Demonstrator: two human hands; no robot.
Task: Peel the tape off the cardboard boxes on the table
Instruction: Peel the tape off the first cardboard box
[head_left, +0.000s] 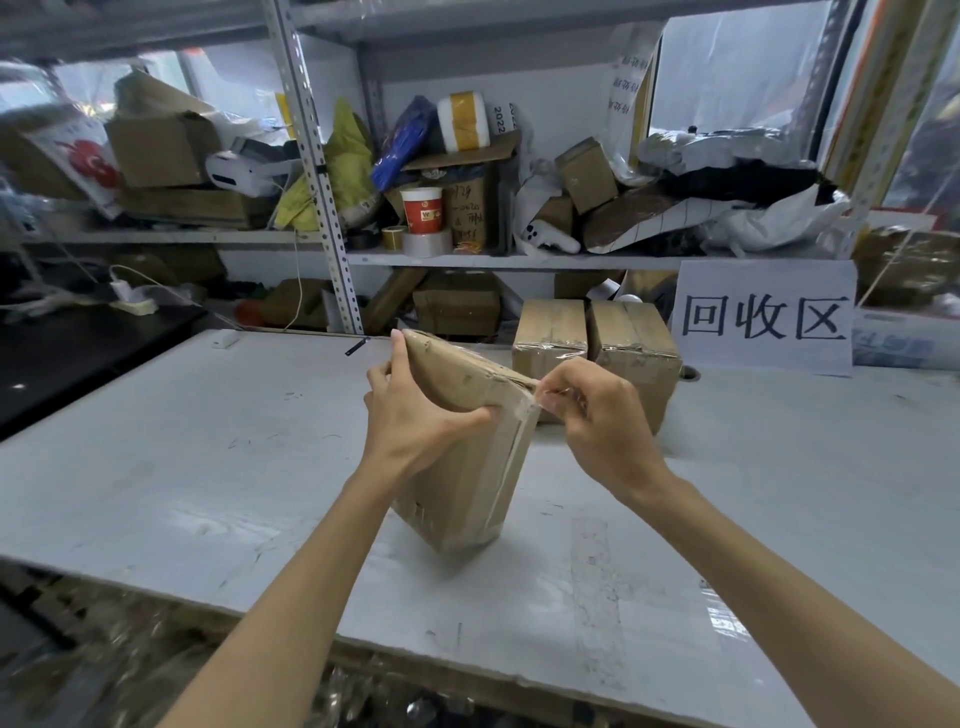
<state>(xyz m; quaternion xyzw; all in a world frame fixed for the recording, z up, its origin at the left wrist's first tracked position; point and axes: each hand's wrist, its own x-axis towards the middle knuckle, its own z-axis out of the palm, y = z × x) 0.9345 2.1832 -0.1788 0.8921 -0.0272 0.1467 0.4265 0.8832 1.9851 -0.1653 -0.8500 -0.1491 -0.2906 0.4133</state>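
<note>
Cluttered metal shelves (332, 171) fill the back of the room, heaped with cartons, bags and rolls of tape, a red paper cup (422, 209) standing among them near the upper middle of the frame. Below them a pale, scuffed worktop (208, 447) runs across the whole lower half. A white sign (764, 317) with large black characters leans at the right edge of the worktop's far side.

At the centre of the frame a cardboard box (462, 467) stands tilted on one lower corner, which touches the worktop. The left hand (415, 415) grips its upper left side, thumb pressed on the near face and the fingers (397, 353) curled over the top edge and behind. The right hand (602, 421) is at the box's upper right corner, its fingers drawn together and pinching a strip of clear tape (545, 396) lifted off that corner; how much of the strip has come free is hard to judge, since the film is transparent. More clear tape runs down the box's right edge.

Just behind the right hand, two more taped cardboard boxes (597, 338) sit side by side, touching, on the far part of the worktop.
</note>
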